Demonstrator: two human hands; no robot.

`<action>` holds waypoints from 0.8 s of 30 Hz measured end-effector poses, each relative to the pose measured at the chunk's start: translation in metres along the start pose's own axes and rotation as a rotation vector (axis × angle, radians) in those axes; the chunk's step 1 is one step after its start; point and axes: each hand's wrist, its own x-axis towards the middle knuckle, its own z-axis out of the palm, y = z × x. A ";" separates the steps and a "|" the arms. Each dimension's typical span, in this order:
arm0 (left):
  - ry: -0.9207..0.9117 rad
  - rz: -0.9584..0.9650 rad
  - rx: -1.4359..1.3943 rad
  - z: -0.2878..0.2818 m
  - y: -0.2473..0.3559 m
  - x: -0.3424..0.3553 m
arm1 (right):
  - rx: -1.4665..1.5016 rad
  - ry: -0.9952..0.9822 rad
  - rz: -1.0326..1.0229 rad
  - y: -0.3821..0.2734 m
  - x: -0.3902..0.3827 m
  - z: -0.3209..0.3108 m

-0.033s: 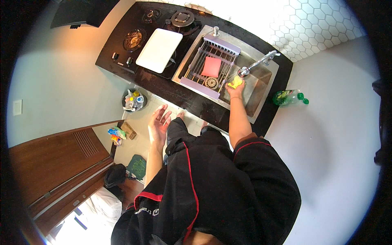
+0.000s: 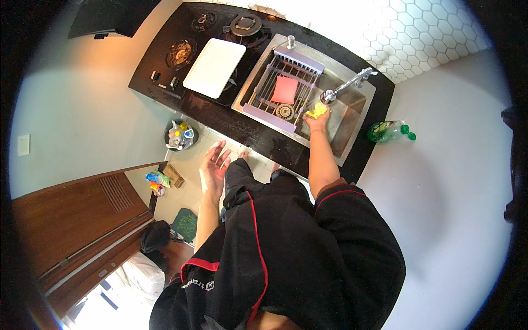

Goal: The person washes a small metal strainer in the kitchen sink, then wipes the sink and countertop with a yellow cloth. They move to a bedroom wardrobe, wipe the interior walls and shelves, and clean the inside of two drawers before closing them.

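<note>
My right hand (image 2: 318,121) grips a yellow cloth or sponge (image 2: 315,109) just below the faucet head (image 2: 328,95), over the right side of the steel sink (image 2: 352,132). My left hand (image 2: 213,168) hangs empty in front of the counter, fingers apart and slightly curled. Across the sink's left side sits a metal rack (image 2: 289,125) with lilac end pieces, holding a pink square item (image 2: 285,88) and a round strainer (image 2: 285,111).
A white tray (image 2: 214,66) lies on the black hob (image 2: 162,52) to the left. Green-capped bottles (image 2: 391,131) stand at the right of the counter. A bin (image 2: 181,136), bags (image 2: 157,180) and cardboard (image 2: 174,176) sit on the floor near a wooden door (image 2: 77,225).
</note>
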 end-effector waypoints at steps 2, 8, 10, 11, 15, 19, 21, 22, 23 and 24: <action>-0.002 -0.001 0.012 0.002 -0.001 0.000 | 0.025 -0.061 -0.044 -0.001 0.017 -0.001; 0.014 -0.017 0.029 0.007 -0.003 -0.004 | 0.298 -0.234 -0.009 0.003 0.075 -0.014; 0.014 -0.021 0.029 0.007 -0.004 -0.005 | 0.198 -0.365 0.102 0.000 0.068 -0.018; 0.011 -0.023 0.029 0.007 -0.004 -0.006 | 0.127 -0.354 0.104 -0.003 0.059 -0.018; 0.011 -0.030 0.054 0.008 -0.007 -0.006 | 0.092 -0.085 0.026 -0.004 0.016 0.006; 0.000 -0.040 0.049 0.010 -0.009 -0.003 | -0.026 0.137 0.008 -0.003 0.006 0.026; 0.005 -0.043 0.056 0.010 -0.010 -0.002 | -0.083 0.175 0.013 -0.005 0.012 0.023; -0.013 -0.040 0.055 0.011 -0.010 -0.001 | -0.021 0.066 0.012 -0.006 0.015 0.021; -0.024 -0.038 0.054 0.011 -0.011 0.000 | 0.036 -0.003 0.012 -0.007 0.018 0.016; -0.033 -0.031 0.056 0.012 -0.011 0.001 | 0.077 0.008 -0.016 -0.007 0.020 0.013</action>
